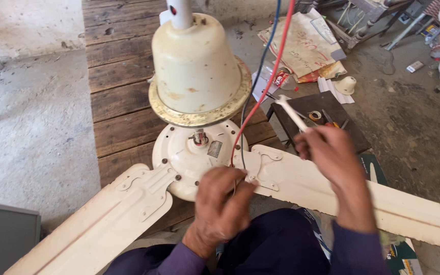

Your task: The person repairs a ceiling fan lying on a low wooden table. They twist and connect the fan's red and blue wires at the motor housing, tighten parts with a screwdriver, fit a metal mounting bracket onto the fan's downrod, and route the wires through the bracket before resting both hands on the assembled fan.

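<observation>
A cream ceiling fan motor (189,153) stands on a wooden platform, with its bell-shaped canopy cover (195,63) raised on the white rod above it. My left hand (222,203) rests on the motor's near rim where the right blade (332,191) is bracketed on, fingers bent against the metal by a red wire (263,89). My right hand (332,153) is lifted above that blade and grips a small white spanner (291,112) by its handle. A second blade (113,214) runs toward the lower left.
A blue wire (260,66) hangs beside the red one. A small dark stool (350,132) holds tape and tools. Papers and packets (306,46) lie on the concrete floor behind. A grey box (3,239) sits at lower left.
</observation>
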